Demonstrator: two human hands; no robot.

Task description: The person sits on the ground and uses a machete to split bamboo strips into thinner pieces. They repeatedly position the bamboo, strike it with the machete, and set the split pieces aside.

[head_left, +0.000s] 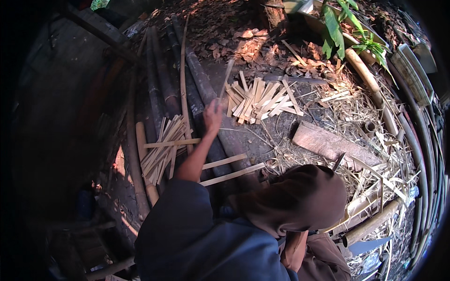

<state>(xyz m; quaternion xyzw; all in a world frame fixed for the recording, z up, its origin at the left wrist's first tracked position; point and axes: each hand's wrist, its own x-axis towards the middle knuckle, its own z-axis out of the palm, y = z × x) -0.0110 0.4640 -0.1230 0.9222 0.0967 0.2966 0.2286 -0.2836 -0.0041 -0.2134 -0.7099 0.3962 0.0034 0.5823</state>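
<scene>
My left hand (213,117) reaches forward over the dark bamboo poles, its fingers closed round a thin strip (227,78), seemingly bamboo, blurred and pointing up and away. Just right of that hand a fanned heap of short split bamboo strips (262,98) lies on the ground. Left of my forearm, another bundle of strips (161,150) rests across the poles. Two single strips (233,174) lie nearer to me. My right forearm (294,250) shows low down beside brown cloth; the right hand's fingers are hidden. A dark blade tip (338,161) sticks out past the brown-covered knee (304,196).
Long dark bamboo poles (157,79) run away from me on the left. A wooden block (328,143) lies amid shavings (323,105) to the right, near a cut bamboo piece (372,224). Dry leaves (215,35) and a green plant (333,28) are at the back.
</scene>
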